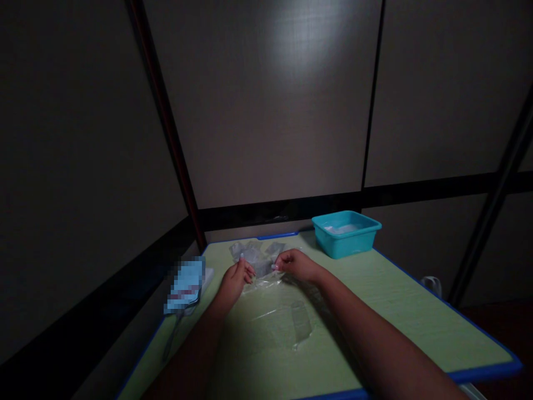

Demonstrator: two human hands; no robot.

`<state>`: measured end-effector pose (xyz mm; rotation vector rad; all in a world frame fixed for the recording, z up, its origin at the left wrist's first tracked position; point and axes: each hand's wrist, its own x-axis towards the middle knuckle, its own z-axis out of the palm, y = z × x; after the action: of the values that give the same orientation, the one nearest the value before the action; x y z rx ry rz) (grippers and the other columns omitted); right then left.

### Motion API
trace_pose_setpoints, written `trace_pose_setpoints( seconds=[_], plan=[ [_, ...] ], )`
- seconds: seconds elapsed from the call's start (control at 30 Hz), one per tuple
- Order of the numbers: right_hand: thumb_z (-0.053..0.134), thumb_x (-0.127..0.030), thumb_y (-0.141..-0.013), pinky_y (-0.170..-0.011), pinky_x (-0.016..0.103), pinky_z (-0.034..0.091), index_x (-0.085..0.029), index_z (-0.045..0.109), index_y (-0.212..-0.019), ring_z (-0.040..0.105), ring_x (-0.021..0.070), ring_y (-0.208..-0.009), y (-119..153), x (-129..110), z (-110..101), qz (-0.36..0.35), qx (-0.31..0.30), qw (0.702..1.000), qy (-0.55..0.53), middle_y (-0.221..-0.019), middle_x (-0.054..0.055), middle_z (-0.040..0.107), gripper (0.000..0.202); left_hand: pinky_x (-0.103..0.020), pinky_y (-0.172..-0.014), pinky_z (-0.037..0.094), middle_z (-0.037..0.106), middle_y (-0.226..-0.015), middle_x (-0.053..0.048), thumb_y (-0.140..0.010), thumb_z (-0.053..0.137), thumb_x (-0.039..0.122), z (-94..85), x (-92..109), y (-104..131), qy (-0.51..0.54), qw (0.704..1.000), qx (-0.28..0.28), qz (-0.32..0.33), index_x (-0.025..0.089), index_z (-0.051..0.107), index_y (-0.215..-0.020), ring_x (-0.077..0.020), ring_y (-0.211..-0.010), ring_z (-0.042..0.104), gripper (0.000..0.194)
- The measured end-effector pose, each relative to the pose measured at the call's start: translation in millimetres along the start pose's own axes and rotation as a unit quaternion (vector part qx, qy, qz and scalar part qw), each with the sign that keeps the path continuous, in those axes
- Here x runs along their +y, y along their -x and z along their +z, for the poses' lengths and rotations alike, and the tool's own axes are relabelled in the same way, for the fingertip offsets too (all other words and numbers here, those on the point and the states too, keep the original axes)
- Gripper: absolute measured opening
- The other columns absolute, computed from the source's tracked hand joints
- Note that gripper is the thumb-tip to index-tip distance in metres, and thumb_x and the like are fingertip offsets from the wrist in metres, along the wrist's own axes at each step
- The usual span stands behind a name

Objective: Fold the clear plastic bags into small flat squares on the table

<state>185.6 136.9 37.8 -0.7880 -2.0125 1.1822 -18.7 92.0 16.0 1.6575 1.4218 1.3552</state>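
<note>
A clear plastic bag (270, 281) stretches between my hands, and its thin, creased film trails over the table toward me. My left hand (237, 278) is at its left side with fingers curled against the film and thumb pointing up. At the right, my right hand (296, 264) pinches the bag between thumb and fingertips. Just beyond my hands lie several small, crumpled, see-through packets (252, 251). What is inside them is too dim to make out.
A turquoise plastic basin (347, 239) with something pale inside stands at the table's back right. Blurred light-blue papers (186, 286) lie at the left edge. The pale green table (416, 316) has a blue rim and stands near dark panelled walls (266, 139).
</note>
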Motion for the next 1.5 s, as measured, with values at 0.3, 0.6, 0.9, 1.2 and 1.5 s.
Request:
trace_pose_setpoints(
  seconds=[0.3, 0.6, 0.9, 1.2, 1.5],
  plan=[
    [0.040, -0.061, -0.078, -0.047, 0.021, 0.028, -0.010, 0.070, -0.069, 0.031, 0.0069, -0.043, 7.4, -4.4, -5.5, 0.023, -0.102, 0.985, 0.136, -0.043, -0.003, 0.045, 0.060, -0.026, -0.050, 0.043, 0.058, -0.055, -0.002, -0.077, 0.026, 0.068, 0.2, 2.6, 0.8, 0.089, 0.995, -0.038, -0.023, 0.015, 0.054, -0.063, -0.0133, -0.044, 0.056, 0.061],
    [0.010, -0.066, -0.082, -0.068, 0.025, 0.039, -0.011, 0.065, -0.052, 0.049, 0.0116, -0.052, 6.2, -3.6, 0.8, 0.048, -0.093, 0.980, 0.172, -0.050, 0.006, 0.058, 0.083, -0.023, -0.048, 0.044, 0.059, -0.056, -0.003, -0.075, 0.031, 0.069, 2.7, 11.9, 7.4, 0.152, 0.984, -0.062, -0.071, 0.014, 0.054, -0.067, -0.0134, -0.047, 0.057, 0.061],
    [0.026, -0.061, -0.083, -0.043, 0.021, 0.039, -0.011, 0.061, -0.066, 0.047, 0.0084, -0.040, 1.7, -7.3, 13.6, 0.059, -0.041, 0.997, -0.032, -0.051, 0.002, 0.056, 0.064, -0.034, -0.069, 0.048, 0.064, -0.072, -0.009, -0.077, 0.023, 0.070, 1.5, 19.3, 11.8, 0.278, 0.932, -0.155, -0.171, 0.014, 0.053, -0.080, -0.0191, -0.069, 0.063, 0.064],
    [0.022, -0.056, -0.087, -0.036, 0.023, 0.041, -0.012, 0.055, -0.056, 0.050, 0.0112, -0.032, 7.0, -5.5, 16.6, 0.170, -0.141, 0.975, -0.005, -0.043, 0.002, 0.053, 0.063, -0.033, -0.070, 0.048, 0.065, -0.067, -0.008, -0.082, 0.026, 0.063, 5.6, 18.5, 13.8, 0.282, 0.919, -0.166, -0.221, 0.014, 0.052, -0.083, -0.0194, -0.067, 0.065, 0.055],
    [0.026, -0.047, -0.088, -0.057, 0.027, 0.045, -0.012, 0.061, -0.075, 0.055, 0.0131, -0.056, 3.6, -11.5, 16.3, 0.053, -0.016, 0.994, 0.098, -0.069, 0.008, 0.062, 0.051, -0.027, -0.051, 0.043, 0.051, -0.054, 0.000, -0.082, 0.023, 0.060, -16.4, 20.7, 11.0, 0.004, 0.990, 0.046, -0.131, 0.017, 0.049, -0.066, -0.0151, -0.048, 0.052, 0.053]
  ],
)
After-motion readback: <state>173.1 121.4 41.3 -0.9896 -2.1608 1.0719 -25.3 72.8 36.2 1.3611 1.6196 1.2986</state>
